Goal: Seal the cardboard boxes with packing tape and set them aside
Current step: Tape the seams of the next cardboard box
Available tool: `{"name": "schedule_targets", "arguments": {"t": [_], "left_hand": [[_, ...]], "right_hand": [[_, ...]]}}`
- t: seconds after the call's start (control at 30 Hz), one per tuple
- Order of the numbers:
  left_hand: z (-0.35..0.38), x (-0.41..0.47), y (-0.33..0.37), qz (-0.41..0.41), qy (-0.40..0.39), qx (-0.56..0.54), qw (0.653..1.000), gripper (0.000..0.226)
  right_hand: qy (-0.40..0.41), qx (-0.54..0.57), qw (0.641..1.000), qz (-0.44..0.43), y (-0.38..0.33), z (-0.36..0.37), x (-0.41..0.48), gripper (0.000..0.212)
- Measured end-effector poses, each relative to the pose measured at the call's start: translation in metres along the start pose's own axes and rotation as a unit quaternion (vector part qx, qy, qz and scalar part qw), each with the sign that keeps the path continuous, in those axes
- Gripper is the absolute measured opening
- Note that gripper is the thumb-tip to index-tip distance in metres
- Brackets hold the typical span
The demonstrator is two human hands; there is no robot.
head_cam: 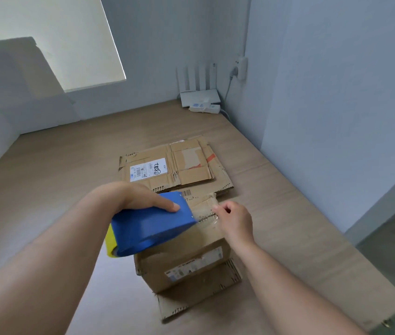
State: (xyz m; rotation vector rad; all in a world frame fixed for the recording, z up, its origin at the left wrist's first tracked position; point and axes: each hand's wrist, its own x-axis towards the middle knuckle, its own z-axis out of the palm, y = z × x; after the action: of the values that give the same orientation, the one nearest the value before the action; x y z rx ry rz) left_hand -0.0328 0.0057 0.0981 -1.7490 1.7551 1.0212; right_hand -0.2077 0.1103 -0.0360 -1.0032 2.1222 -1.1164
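1. Sealing is the step in hand, as we judge it: clear tape [207, 217] runs across the top of the cardboard box [191, 259], and nothing suggests the box is ready to be set aside.
2. Our left hand [140, 201] grasps the blue tape dispenser [150, 228] at the centre of the frame. The thumb lies along its upper face, and the dispenser is over the left part of the box top.
3. Our right hand [236, 220], just right of centre, pinches the loose end of the tape at the box's far edge, where it looks crumpled.
4. The box stands at lower centre on a flattened cardboard sheet [191, 301]. More flattened boxes [174, 168] lie just beyond it, mid-frame, on the wooden surface [58, 177].
5. The next move, we think, calls for pinning that end over the far edge. The dispenser is then drawn toward the lower frame along the seam, keeping the tape taut and pressed flat.
6. The dispenser hides the seam, so we cannot tell how the flaps meet. The crumpled end may not stick well.
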Motion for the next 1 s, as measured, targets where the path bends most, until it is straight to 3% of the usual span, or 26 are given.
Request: {"name": "schedule_targets", "arguments": {"t": [0.23, 0.5, 0.87, 1.0], "left_hand": [[-0.009, -0.002, -0.064, 0.042, -0.097, -0.094, 0.990, 0.087], [-0.023, -0.006, -0.169, 0.038, -0.115, -0.108, 0.987, 0.091], [-0.007, 0.010, -0.192, 0.016, -0.109, -0.099, 0.989, 0.091], [-0.001, 0.018, -0.186, 0.010, -0.056, -0.071, 0.996, 0.084]], "right_hand": [[-0.002, 0.025, 1.000, 0.000, -0.002, -0.005, -0.002, 0.024], [0.014, 0.001, 1.000, -0.012, -0.004, 0.001, -0.002, 0.020], [0.036, 0.004, 0.999, -0.016, -0.004, 0.007, -0.005, 0.020], [0.039, 0.000, 0.999, -0.015, -0.005, 0.008, -0.007, 0.021]]}}
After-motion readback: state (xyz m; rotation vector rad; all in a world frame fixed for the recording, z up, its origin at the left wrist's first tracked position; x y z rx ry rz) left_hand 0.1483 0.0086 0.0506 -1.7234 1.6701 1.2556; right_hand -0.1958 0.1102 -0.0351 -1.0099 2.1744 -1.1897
